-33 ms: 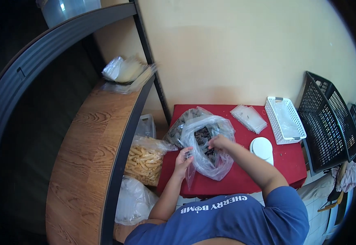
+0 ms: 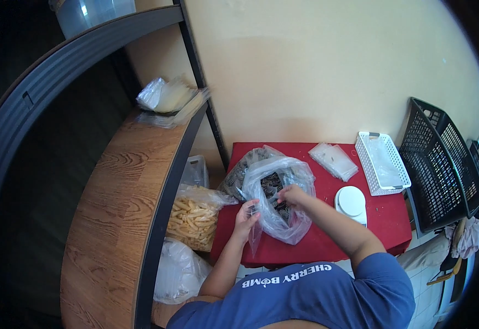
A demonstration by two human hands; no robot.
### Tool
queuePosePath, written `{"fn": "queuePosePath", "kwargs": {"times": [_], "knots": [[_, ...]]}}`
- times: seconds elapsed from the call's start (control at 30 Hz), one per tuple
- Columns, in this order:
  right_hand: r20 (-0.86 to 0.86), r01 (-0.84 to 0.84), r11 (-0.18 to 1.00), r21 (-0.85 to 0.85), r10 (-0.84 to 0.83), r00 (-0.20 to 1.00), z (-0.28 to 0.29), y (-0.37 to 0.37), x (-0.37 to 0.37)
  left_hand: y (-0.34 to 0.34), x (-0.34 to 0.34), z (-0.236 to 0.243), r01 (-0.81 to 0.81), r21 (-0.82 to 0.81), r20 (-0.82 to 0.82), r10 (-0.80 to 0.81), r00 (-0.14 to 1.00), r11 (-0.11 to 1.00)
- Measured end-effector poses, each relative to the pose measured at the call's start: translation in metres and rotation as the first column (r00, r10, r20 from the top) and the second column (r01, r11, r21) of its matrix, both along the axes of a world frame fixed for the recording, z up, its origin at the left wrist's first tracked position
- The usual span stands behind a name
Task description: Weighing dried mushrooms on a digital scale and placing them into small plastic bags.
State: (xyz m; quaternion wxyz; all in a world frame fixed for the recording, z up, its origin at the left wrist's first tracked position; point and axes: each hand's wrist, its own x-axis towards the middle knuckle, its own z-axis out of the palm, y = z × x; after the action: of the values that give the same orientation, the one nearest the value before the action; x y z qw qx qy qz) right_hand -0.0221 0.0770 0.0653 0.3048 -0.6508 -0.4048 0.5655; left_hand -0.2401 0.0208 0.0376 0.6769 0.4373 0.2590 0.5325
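A large clear plastic bag [image 2: 297,230] stands open on the red table, with dark, patterned pieces [image 2: 273,183] inside; they are too small to name. At its left rim, my left hand [image 2: 245,218] has its fingers closed on a small clear plastic bag [image 2: 255,237], which hangs down in front of the large one. My right hand [image 2: 294,195] reaches in from the right over the large bag's mouth. Its fingers are pinched together, and what they hold, if anything, cannot be made out. Behind the large bag's left side bulges more clear plastic with dark contents [image 2: 244,167].
Right on the red table [image 2: 327,249] are a white scale [image 2: 351,202], a stack of clear bags [image 2: 334,162] and a white basket [image 2: 382,189]. A black crate [image 2: 434,164] leans beyond. Left stand a wooden shelf [image 2: 113,219] and a bag of yellowish tube-shaped pieces [image 2: 192,222].
My right hand has shifted slightly to the left over the mouth of the large bag. My left hand stays at the rim with the small bag. The view has moved a little.
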Motion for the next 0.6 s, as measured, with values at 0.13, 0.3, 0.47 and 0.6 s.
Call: {"fn": "queuePosePath", "kwargs": {"times": [0.13, 0.3, 0.47, 0.6], "knots": [[-0.214, 0.12, 0.99, -0.073, -0.133, 0.968, -0.004, -0.012, -0.012, 0.0, 0.002, 0.003, 0.029, 0.022, 0.0, -0.029, 1.0, 0.999], [-0.116, 0.104, 0.985, 0.136, -0.089, 0.989, -0.017, -0.018, -0.024, 0.0, 0.004, 0.007, 0.075, 0.019, -0.014, -0.074, 0.997, 0.997], [-0.095, 0.111, 0.964, 0.243, -0.09, 0.991, -0.021, -0.009, -0.034, -0.004, 0.011, 0.005, 0.036, 0.11, -0.086, -0.027, 0.996, 0.993], [-0.449, 0.151, 0.986, -0.073, -0.167, 0.878, -0.009, -0.015, -0.011, -0.026, 0.015, 0.037, 0.057, -0.085, 0.028, -0.055, 0.998, 0.995]]}}
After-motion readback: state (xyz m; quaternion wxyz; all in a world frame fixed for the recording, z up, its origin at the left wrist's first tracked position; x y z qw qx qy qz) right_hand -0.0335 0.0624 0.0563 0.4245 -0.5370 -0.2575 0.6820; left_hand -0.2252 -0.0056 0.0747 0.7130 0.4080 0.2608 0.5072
